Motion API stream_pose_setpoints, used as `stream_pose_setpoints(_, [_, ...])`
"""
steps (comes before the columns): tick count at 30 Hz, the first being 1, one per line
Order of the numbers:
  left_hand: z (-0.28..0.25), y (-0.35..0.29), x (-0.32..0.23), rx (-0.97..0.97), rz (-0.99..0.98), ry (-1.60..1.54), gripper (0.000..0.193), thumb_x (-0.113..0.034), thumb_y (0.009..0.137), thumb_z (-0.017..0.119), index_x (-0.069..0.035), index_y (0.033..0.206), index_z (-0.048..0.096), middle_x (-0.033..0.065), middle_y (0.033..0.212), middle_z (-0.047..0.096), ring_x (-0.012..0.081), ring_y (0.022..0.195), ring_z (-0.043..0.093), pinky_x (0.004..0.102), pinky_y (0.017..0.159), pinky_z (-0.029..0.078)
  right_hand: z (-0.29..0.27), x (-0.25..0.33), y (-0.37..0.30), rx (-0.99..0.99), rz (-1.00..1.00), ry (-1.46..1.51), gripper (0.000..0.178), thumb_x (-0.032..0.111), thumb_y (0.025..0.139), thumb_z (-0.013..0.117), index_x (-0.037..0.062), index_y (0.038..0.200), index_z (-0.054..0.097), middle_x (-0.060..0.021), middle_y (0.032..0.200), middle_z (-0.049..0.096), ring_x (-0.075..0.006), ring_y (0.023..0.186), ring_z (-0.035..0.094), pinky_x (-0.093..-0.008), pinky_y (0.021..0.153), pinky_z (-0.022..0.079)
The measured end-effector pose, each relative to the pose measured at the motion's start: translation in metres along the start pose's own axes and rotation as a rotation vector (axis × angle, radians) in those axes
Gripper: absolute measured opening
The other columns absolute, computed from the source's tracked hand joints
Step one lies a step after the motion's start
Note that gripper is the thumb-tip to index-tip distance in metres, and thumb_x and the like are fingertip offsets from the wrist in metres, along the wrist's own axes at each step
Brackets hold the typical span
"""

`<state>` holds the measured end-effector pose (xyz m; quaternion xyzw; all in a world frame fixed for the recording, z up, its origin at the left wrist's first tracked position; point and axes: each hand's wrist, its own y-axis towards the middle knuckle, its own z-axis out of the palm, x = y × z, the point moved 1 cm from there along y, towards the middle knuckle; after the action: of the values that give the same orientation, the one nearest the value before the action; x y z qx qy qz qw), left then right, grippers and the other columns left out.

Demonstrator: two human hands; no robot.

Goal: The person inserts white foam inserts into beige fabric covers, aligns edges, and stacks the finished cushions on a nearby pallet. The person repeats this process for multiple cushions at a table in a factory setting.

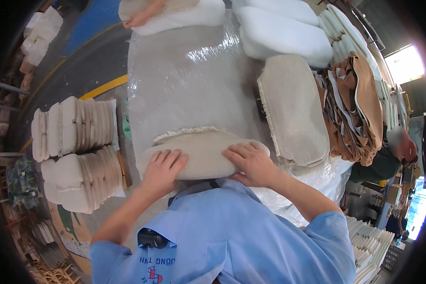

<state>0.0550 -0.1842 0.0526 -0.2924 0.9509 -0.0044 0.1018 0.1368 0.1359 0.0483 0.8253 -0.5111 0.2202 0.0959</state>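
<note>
A beige fabric cushion lies at the near edge of a table wrapped in clear plastic film. My left hand presses flat on the cushion's left half, fingers spread. My right hand rests on its right end, fingers curled over the edge. A frayed seam runs along the cushion's far side. My blue shirt covers the table's front edge below the cushion.
A stack of finished beige cushions stands right of my hands, white foam pads behind it. Brown fabric covers pile at far right. Cushion stacks stand left on the floor. Another person's hand rests on a cushion at the table's far end.
</note>
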Motion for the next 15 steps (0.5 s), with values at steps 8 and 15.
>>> stream_pose_setpoints(8, [0.015,0.050,-0.027,-0.028,-0.087,-0.145,0.068,-0.032,0.070,0.093,-0.003,0.124,0.064,0.0149,0.120,0.071,0.0358,0.110,0.070,0.0470,0.097,0.055,0.022,0.024,0.059,-0.126,-0.075,-0.065,0.063,0.043,0.082,0.087,0.0017,0.124,0.063,-0.0133,0.114,0.074,-0.0320,0.108,0.074,-0.0434,0.092,0.058])
stream_pose_setpoints(15, [0.011,0.033,0.005,0.046,-0.205,-0.103,0.062,-0.044,0.071,0.093,-0.008,0.115,0.070,0.0137,0.111,0.075,0.0353,0.106,0.072,0.0483,0.092,0.056,0.015,-0.014,0.041,-0.045,-0.013,0.025,0.054,0.041,0.082,0.087,0.0062,0.115,0.063,-0.0121,0.111,0.074,-0.0338,0.105,0.073,-0.0475,0.089,0.058])
